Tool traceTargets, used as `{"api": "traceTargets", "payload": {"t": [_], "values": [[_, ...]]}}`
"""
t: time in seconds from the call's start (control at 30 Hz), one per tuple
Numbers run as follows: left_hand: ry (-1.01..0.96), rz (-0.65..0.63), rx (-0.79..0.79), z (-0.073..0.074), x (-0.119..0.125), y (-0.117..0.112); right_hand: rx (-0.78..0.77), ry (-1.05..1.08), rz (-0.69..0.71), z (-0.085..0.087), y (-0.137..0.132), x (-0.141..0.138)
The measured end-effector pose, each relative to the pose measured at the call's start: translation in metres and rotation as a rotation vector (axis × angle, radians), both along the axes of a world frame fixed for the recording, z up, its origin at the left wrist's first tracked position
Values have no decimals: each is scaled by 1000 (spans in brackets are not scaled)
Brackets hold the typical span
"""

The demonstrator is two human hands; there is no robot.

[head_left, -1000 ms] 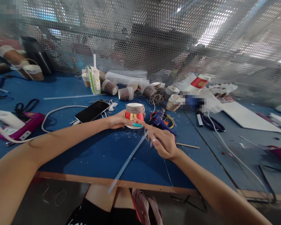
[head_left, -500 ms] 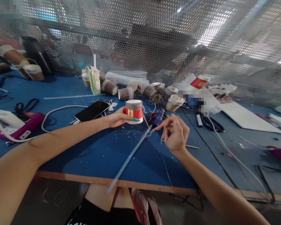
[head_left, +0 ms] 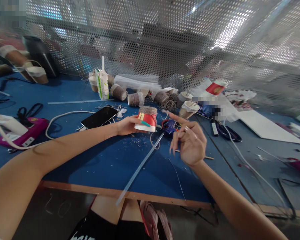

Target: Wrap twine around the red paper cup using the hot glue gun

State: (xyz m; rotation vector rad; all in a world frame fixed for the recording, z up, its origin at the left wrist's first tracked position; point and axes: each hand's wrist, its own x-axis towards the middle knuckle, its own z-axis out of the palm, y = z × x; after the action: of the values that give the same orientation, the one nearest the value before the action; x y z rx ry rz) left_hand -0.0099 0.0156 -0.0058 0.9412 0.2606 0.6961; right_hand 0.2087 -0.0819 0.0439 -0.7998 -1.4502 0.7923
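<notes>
My left hand [head_left: 127, 125] grips an upturned red and white paper cup [head_left: 147, 119], tilted a little above the blue table [head_left: 95, 156]; brown twine is wound round its top part. My right hand [head_left: 190, 140] is raised to the right of the cup, thumb and forefinger pinched on a thin strand of twine [head_left: 157, 131] that runs to the cup, the other fingers curled. A long clear glue stick [head_left: 140, 168] lies slanted below the cup, reaching past the table's front edge. A blue glue gun [head_left: 170, 126] lies between cup and right hand.
A phone [head_left: 99, 117] and a white cable lie left of the cup. Twine-wrapped cups [head_left: 136, 99], a small carton [head_left: 103, 85] and loose twine sit behind. Scissors [head_left: 225, 130] lie at right, a magenta tool [head_left: 25, 131] at left. A perforated metal screen stands along the back.
My left hand has lifted and tilted the cup. My right hand rose from the table and moved right, drawing the twine strand away from the cup.
</notes>
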Motion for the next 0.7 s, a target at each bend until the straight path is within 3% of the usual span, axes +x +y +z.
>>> {"api": "traceTargets", "payload": {"t": [0.07, 0.13, 0.33, 0.43, 0.57, 0.7], "values": [[-2, -25, 27, 0, 0, 0, -113, -65, 185, 0, -5, -5], [10, -32, 41, -1, 0, 0, -172, -107, 279, 0, -6, -8], [56, -21, 55, -3, -3, 2, -276, 50, 384, 1, 0, -8], [49, -23, 62, -5, -4, 3, -316, 134, 311, 1, 5, -4], [58, 6, 56, -8, -4, 4, -336, 219, 78, -2, 15, 5], [81, 9, 44, -7, -5, 4, -158, 239, -63, -4, 17, 6]]}}
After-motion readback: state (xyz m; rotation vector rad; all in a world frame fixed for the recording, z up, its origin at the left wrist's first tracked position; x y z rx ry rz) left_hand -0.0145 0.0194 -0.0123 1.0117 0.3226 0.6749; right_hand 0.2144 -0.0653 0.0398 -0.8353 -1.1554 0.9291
